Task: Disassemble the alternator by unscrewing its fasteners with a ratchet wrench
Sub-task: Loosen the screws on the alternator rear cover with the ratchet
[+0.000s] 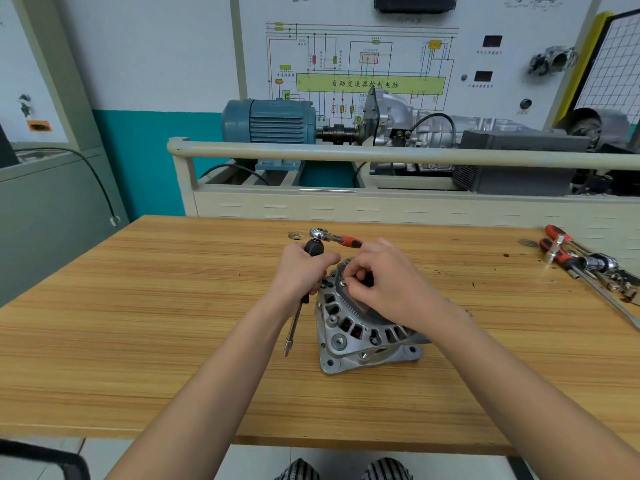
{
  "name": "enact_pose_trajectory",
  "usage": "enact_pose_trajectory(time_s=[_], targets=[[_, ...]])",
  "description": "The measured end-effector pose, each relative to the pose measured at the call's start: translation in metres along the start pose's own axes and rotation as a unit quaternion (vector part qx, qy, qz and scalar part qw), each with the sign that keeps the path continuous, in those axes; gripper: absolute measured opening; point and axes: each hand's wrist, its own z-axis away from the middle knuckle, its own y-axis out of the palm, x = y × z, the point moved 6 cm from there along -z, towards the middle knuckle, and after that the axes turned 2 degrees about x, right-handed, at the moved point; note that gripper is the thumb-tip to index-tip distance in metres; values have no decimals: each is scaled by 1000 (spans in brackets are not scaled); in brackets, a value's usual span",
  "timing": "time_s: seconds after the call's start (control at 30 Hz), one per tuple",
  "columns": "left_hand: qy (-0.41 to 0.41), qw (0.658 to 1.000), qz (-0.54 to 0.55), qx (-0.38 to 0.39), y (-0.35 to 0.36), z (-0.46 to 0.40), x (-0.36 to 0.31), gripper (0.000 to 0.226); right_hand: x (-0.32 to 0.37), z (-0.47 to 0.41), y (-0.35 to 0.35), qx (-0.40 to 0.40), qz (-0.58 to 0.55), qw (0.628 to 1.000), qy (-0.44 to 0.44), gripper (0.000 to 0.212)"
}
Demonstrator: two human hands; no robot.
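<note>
Working the top fasteners by finger now, as I read it: the right hand [384, 282] is curled over the crown of the alternator [360, 327], fingertips [353, 287] pinched around what looks like a small nut or bolt head [343, 282] on the black rear cover. Can't tell if the fastener is fully loose or only started.

Left hand [304, 271] is clamped around a black-handled driver [313, 247], shaft [292, 327] running down to 6 o'clock and its tip hanging just off the alternator's left flank, not engaged on anything. The ratchet wrench [334, 237], chrome head and red grip, lies on the bench [156, 306] at 12 o'clock of the alternator, just behind both hands, untouched.

My read: early-to-mid stage. Housing halves look joined and several bolts show on the lower flange.

Next move, I'd say: lift the freed fastener clear and park it on the bench, then swap the driver for the ratchet and seat it square on the next head.

Position: alternator sits flange-down at bench centre. Right hand is on top of it; left hand is touching or just beside its upper edge at 10 o'clock. Spare tools [581, 261] lie well apart at 3 o'clock.
</note>
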Motion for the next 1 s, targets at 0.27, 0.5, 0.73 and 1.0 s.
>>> enact_pose_trajectory(time_s=[0.27, 0.5, 0.73, 1.0], targets=[[0, 1000, -12, -6, 0, -1, 0, 33, 6, -9, 1, 17, 32, 996, 83, 11], [-4, 1000, -14, -6, 0, 0, 1, 37, 11, -18, 6, 44, 72, 985, 149, 8], [-8, 1000, -19, -6, -1, 2, -1, 36, 18, -16, 5, 55, 90, 991, 84, 16], [-6, 1000, -30, 7, 0, 5, -4, 30, 10, -5, -3, 61, 77, 995, -11, 17]])
